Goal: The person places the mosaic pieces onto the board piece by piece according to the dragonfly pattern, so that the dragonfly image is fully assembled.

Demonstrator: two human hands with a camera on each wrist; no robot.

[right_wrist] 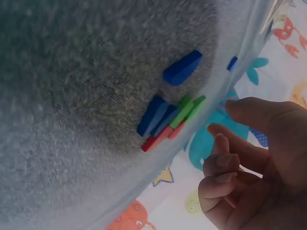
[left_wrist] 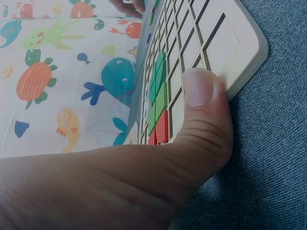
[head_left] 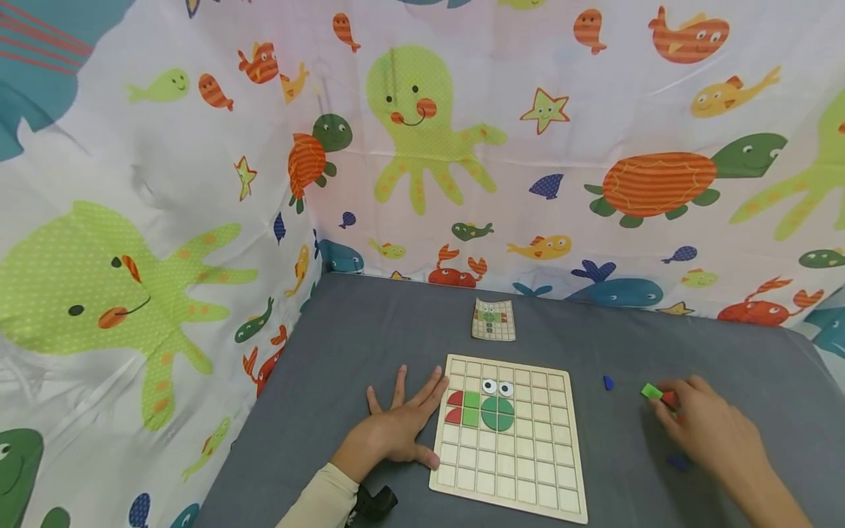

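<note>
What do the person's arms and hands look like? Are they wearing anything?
The left hand comes out of a long, cream-coloured sleeve. A small black gadget shows beside that sleeve, but I can't tell exactly what it is. The right hand has no sleeve showing. No gloves or rings can be seen on either one.

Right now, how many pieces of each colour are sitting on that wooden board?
Red pieces: 2
Light green squares: 2
Dark green quarter-circles: 4
White eye pieces: 2
Total on the wooden board: 10
</note>
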